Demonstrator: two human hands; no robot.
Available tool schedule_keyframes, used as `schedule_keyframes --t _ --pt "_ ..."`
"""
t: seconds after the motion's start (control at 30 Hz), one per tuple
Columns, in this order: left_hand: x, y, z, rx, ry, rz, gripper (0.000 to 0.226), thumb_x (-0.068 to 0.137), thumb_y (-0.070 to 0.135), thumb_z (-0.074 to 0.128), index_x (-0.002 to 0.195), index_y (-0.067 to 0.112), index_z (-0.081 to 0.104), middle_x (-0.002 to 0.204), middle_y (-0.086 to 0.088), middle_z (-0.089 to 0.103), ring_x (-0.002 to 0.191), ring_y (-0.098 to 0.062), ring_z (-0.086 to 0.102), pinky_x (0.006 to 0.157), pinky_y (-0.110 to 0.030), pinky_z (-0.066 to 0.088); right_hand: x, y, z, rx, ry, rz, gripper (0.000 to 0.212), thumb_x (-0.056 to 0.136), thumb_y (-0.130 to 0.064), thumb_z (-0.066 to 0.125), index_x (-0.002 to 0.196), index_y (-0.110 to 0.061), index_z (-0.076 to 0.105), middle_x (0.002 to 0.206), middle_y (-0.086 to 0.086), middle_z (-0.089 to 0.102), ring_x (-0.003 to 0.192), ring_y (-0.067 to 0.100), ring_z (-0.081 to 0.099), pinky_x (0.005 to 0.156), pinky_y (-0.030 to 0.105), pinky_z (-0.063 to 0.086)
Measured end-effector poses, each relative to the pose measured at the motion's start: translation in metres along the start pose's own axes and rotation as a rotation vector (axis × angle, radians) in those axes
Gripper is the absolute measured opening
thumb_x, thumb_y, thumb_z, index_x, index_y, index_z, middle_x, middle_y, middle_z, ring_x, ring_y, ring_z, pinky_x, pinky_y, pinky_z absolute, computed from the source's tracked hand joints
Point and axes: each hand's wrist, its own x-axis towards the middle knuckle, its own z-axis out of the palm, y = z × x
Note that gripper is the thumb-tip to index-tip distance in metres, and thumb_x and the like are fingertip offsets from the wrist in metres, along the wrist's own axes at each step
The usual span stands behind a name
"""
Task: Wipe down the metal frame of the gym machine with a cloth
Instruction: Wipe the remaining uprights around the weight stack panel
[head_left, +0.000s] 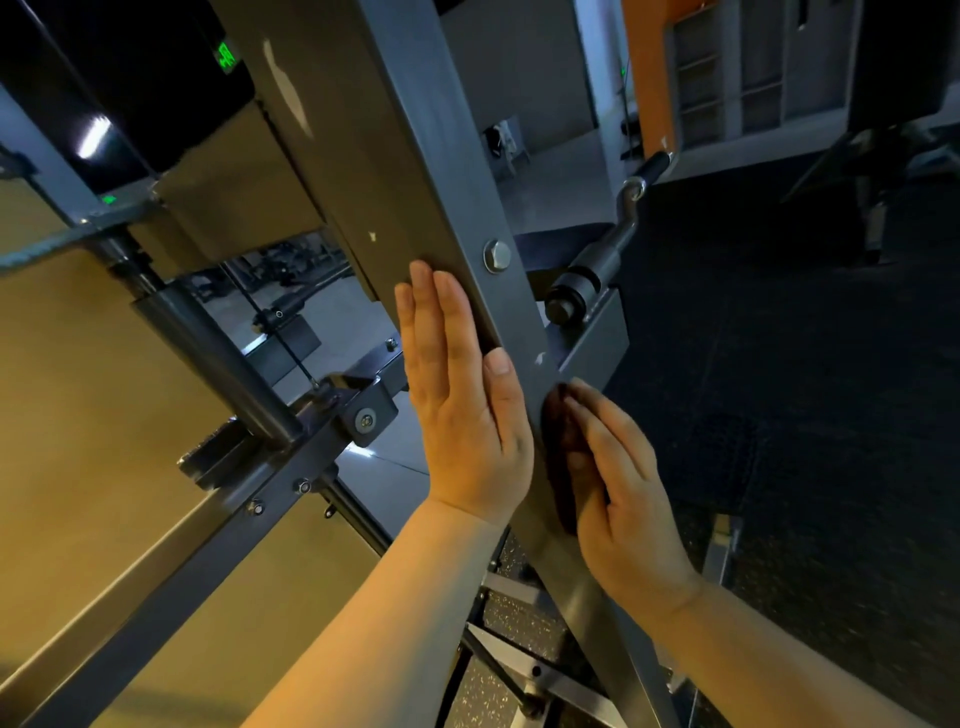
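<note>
Metal frame (447, 156): grey upright beam, runs diagonally from top centre down to between my two wrists, hex bolt (497, 255) on its right face just above the hands; cloth (561, 452) is dark, flat against that right face low down, under the right hand (628, 499), whose fingers lie near-straight over it and press, not clenched; thumb is hidden so I can't tell if it pinches an edge; left hand (462, 410) is flat on the opposite face, fingers straight and together, thumb on the front edge, grasping nothing, looks like bracing; I read this as mid-wipe on the right face; risks: cloth seems held by pressure alone, so ease off and it drops to the dark floor (779, 364); a stroke upward could snag it on the bolt head or knock knuckles on the bar (592, 270) just beside; bare left palm may smear the side it rests on
</note>
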Motion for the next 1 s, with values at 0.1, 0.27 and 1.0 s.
schedule_keyframes --t 0.1,0.27,1.0 --pt "0.003 -0.001 0.000 0.030 0.023 0.020 0.052 0.112 0.025 0.027 0.156 -0.002 0.019 0.166 -0.018 0.015 0.156 -0.047 0.014 0.129 -0.055 0.012 0.035 -0.027 0.001 -0.020 0.039 -0.079 0.046 0.107 -0.023 0.040 0.154 -0.019 0.039 0.160 -0.005 0.035 0.149 0.019 0.036 0.118 0.047 0.040" --pt "0.002 -0.006 0.001 0.024 0.031 0.066 0.053 0.113 0.027 0.025 0.157 -0.001 0.016 0.165 -0.003 0.015 0.156 -0.048 0.012 0.129 -0.056 0.010 0.050 -0.026 0.005 -0.005 0.081 -0.160 0.043 0.109 -0.020 0.039 0.151 -0.012 0.044 0.159 0.001 0.037 0.148 0.024 0.038 0.118 0.049 0.039" --pt "0.002 -0.010 0.003 0.033 0.065 0.050 0.053 0.113 0.032 0.024 0.157 0.002 0.019 0.171 0.018 0.001 0.159 -0.031 0.010 0.129 -0.053 0.011 0.067 -0.034 -0.003 -0.045 -0.028 -0.186 0.049 0.112 -0.034 0.029 0.160 -0.026 0.023 0.167 -0.009 0.023 0.155 0.019 0.025 0.121 0.052 0.035"
